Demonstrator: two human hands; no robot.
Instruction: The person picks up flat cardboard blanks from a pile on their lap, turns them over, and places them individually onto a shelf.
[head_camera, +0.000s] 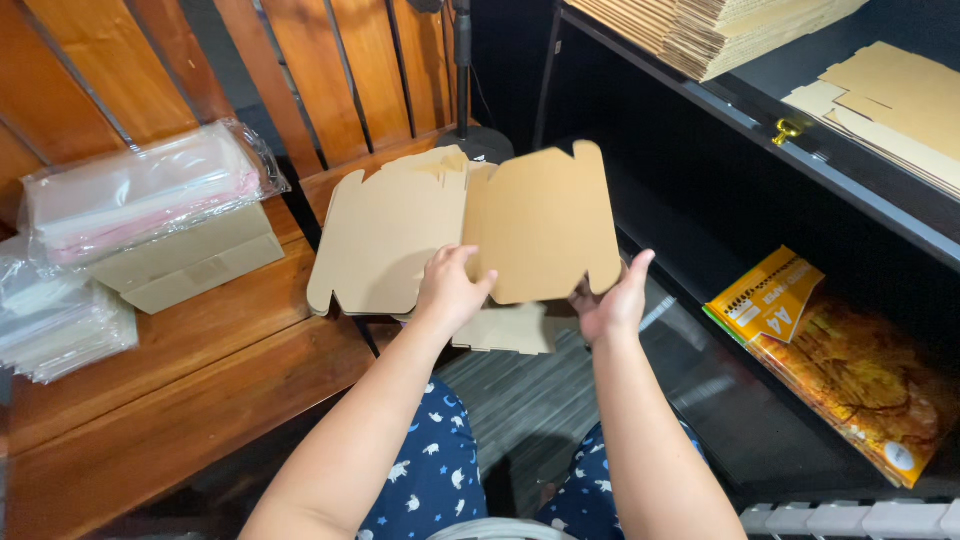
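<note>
Wooden bench (200, 380) on one side, both left hand (450, 290) and right hand (610, 305) pinching a flat box blank (470, 235), which could easily crease wrong if bent unevenly.

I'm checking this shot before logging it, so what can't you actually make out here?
Head view only:
- Right hand: fingers hidden behind the flat cardboard box blank.
- Clear plastic bags: cut off by the left edge.
- Stacked cardboard sheets: cut off by the top edge.
- Left hand: palm faces away.

Navy trousers (440, 480) with white animal print
</note>
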